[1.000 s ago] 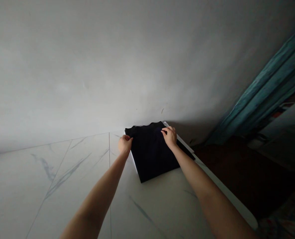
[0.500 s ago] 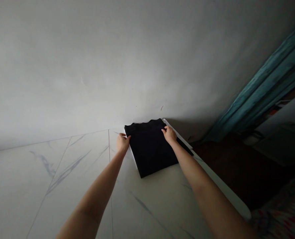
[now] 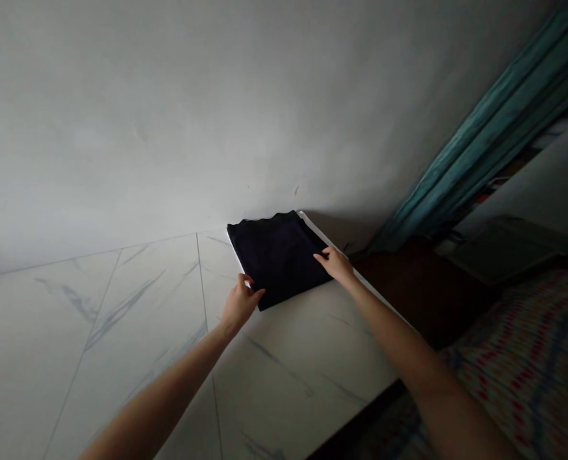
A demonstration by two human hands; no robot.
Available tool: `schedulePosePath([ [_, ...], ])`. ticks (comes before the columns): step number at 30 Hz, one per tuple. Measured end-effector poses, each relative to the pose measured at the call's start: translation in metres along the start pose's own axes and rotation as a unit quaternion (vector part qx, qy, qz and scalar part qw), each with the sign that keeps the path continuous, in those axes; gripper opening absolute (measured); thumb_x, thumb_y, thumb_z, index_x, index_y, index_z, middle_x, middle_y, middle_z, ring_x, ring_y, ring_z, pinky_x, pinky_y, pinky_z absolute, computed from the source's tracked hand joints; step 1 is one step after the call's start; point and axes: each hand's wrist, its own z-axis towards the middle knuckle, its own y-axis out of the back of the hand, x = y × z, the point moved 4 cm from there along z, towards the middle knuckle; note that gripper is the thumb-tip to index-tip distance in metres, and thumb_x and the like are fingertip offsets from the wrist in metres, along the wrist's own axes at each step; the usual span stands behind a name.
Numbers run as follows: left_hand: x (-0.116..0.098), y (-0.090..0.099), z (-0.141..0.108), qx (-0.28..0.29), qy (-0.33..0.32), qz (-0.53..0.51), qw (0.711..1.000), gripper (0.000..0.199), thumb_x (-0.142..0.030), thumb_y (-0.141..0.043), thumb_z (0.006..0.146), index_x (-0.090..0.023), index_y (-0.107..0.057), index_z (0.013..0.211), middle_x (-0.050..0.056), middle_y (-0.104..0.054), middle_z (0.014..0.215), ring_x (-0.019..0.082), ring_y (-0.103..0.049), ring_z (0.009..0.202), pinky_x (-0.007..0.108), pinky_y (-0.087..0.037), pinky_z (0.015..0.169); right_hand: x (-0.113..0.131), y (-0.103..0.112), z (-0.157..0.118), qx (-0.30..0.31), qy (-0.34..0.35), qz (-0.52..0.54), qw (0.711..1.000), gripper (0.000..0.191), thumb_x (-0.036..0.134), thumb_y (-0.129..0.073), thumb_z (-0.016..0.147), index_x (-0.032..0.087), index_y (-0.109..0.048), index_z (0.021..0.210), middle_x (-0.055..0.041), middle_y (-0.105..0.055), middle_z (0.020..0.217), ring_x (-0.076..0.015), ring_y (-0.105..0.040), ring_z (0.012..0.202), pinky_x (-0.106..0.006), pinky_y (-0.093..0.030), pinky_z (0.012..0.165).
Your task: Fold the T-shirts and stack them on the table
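A folded black cloth garment [image 3: 276, 259] lies flat on a white sheet or board [image 3: 322, 240], whose edge shows along its upper right side. The sheet rests on a white marble-patterned surface [image 3: 140, 313]. My left hand [image 3: 239, 303] is at the garment's lower left edge, its fingers slightly curled and holding nothing I can see. My right hand [image 3: 336, 265] has its fingertips at the garment's right edge, resting on or just beside the cloth. Neither hand lifts the garment.
A pale grey wall [image 3: 168, 115] rises behind the marble surface. A teal curtain [image 3: 485, 140] hangs at upper right. Below the surface's right edge are a dark brown floor [image 3: 408, 281] and a multicoloured patterned bedspread [image 3: 537, 358].
My left hand has slid from the garment's left edge toward its near corner, and my right hand has moved off its top to the right edge. The whole view has shifted up and left.
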Motion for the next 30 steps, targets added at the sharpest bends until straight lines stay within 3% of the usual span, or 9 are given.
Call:
schedulePosePath([
  [5, -0.004, 0.000, 0.004, -0.006, 0.000, 0.014, 1.000, 0.021, -0.022, -0.062, 0.079, -0.023, -0.048, 0.095, -0.009, -0.056, 0.055, 0.014, -0.058, 0.053, 0.024, -0.039, 0.059, 0.004, 0.009, -0.002, -0.029, 0.039, 0.015, 0.999, 0.022, 0.037, -0.061, 0.090, 0.022, -0.061, 0.106, -0.0070, -0.071, 0.104, -0.0229, -0.066, 0.097, -0.030, -0.047, 0.077],
  [8, -0.003, 0.001, 0.000, 0.008, 0.004, 0.050, 0.999, 0.019, -0.023, -0.061, 0.081, -0.023, -0.052, 0.097, -0.007, -0.059, 0.059, 0.014, -0.061, 0.058, 0.024, -0.041, 0.061, 0.005, 0.013, -0.011, -0.004, 0.029, -0.028, 0.999, 0.026, 0.040, -0.057, 0.093, 0.021, -0.060, 0.111, -0.0088, -0.071, 0.102, -0.0246, -0.066, 0.098, -0.031, -0.047, 0.077],
  [10, -0.006, 0.003, -0.003, 0.007, 0.001, 0.120, 0.993, 0.021, -0.025, -0.063, 0.082, -0.023, -0.055, 0.101, -0.002, -0.065, 0.071, 0.017, -0.064, 0.070, 0.026, -0.044, 0.066, 0.009, 0.015, -0.019, 0.020, 0.013, -0.073, 0.997, 0.031, 0.041, -0.051, 0.097, 0.019, -0.058, 0.117, -0.0112, -0.071, 0.101, -0.0259, -0.066, 0.097, -0.033, -0.047, 0.079],
  [13, -0.027, 0.008, -0.001, -0.053, -0.050, 0.266, 0.961, 0.029, -0.029, -0.063, 0.083, -0.022, -0.061, 0.110, 0.009, -0.068, 0.103, 0.026, -0.063, 0.097, 0.035, -0.047, 0.081, 0.028, 0.024, -0.028, 0.007, 0.014, -0.135, 0.991, 0.036, 0.036, -0.045, 0.098, 0.014, -0.057, 0.124, -0.0190, -0.066, 0.113, -0.0299, -0.063, 0.105, -0.039, -0.045, 0.086],
  [16, -0.061, 0.001, 0.013, -0.122, -0.148, 0.331, 0.924, 0.040, -0.029, -0.053, 0.089, -0.021, -0.058, 0.128, 0.014, -0.057, 0.134, 0.031, -0.051, 0.123, 0.042, -0.041, 0.099, 0.067, 0.027, -0.028, -0.016, 0.128, -0.130, 0.983, 0.044, 0.035, -0.041, 0.099, 0.019, -0.051, 0.138, -0.0173, -0.051, 0.141, -0.0319, -0.047, 0.128, -0.045, -0.036, 0.103],
  [19, -0.080, -0.022, 0.038, -0.113, -0.202, 0.341, 0.911, 0.053, -0.025, -0.042, 0.092, -0.019, -0.046, 0.144, 0.012, -0.042, 0.152, 0.030, -0.032, 0.142, 0.046, -0.024, 0.115, 0.104, 0.015, -0.022, 0.032, 0.250, -0.101, 0.962, 0.050, 0.043, -0.030, 0.101, 0.032, -0.039, 0.149, -0.0039, -0.029, 0.159, -0.0281, -0.024, 0.145, -0.051, -0.018, 0.116],
  [21, -0.079, -0.040, 0.054, -0.095, -0.193, 0.350, 0.912, 0.056, -0.027, -0.037, 0.094, -0.017, -0.040, 0.149, 0.011, -0.037, 0.156, 0.032, -0.024, 0.146, 0.051, -0.013, 0.119, 0.115, 0.001, -0.017, 0.077, 0.270, -0.101, 0.954, 0.052, 0.046, -0.024, 0.101, 0.033, -0.033, 0.151, -0.0012, -0.018, 0.163, -0.0275, -0.014, 0.149, -0.057, -0.009, 0.117],
  [24, -0.063, -0.059, 0.067, -0.095, -0.157, 0.355, 0.917, 0.058, -0.038, -0.032, 0.097, -0.020, -0.035, 0.151, 0.010, -0.034, 0.157, 0.036, -0.020, 0.147, 0.064, -0.006, 0.116, 0.115, -0.019, -0.012, 0.126, 0.257, -0.105, 0.952, 0.053, 0.049, -0.019, 0.102, 0.036, -0.026, 0.153, -0.0013, -0.012, 0.163, -0.0295, -0.010, 0.149, -0.065, -0.005, 0.114],
  [30, -0.047, -0.067, 0.068, -0.103, -0.164, 0.367, 0.910, 0.060, -0.048, -0.031, 0.097, -0.020, -0.037, 0.150, 0.011, -0.032, 0.157, 0.038, -0.021, 0.146, 0.070, -0.007, 0.113, 0.104, -0.033, -0.013, 0.106, 0.254, -0.105, 0.956, 0.053, 0.052, -0.019, 0.102, 0.038, -0.022, 0.153, -0.0045, -0.016, 0.162, -0.0294, -0.013, 0.149, -0.065, -0.009, 0.114],
])
